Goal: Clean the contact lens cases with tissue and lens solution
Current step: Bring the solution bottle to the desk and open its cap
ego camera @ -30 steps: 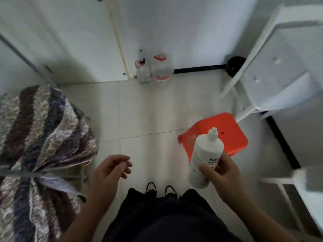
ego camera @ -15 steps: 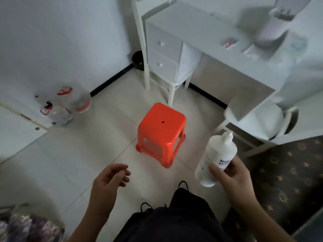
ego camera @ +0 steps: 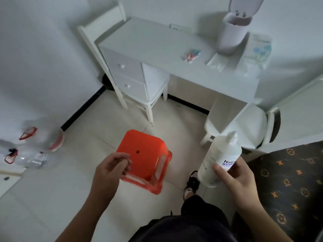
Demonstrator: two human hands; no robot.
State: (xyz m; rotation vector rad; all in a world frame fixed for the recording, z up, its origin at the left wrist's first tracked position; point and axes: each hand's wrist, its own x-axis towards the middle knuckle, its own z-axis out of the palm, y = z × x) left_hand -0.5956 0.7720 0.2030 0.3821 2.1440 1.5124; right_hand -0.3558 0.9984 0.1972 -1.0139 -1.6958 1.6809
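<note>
White desk (ego camera: 157, 44) behind; right hand (ego camera: 234, 179) holds bottle (ego camera: 220, 159) reading "Nato".

Orange-red stool (ego camera: 142, 154); right of it a white bottle (ego camera: 220, 159) with blue lettering, then dark fabric (ego camera: 288, 186) with orange motifs.

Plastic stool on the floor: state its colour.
Bright orange-red stool, clearest in the head view.
</note>
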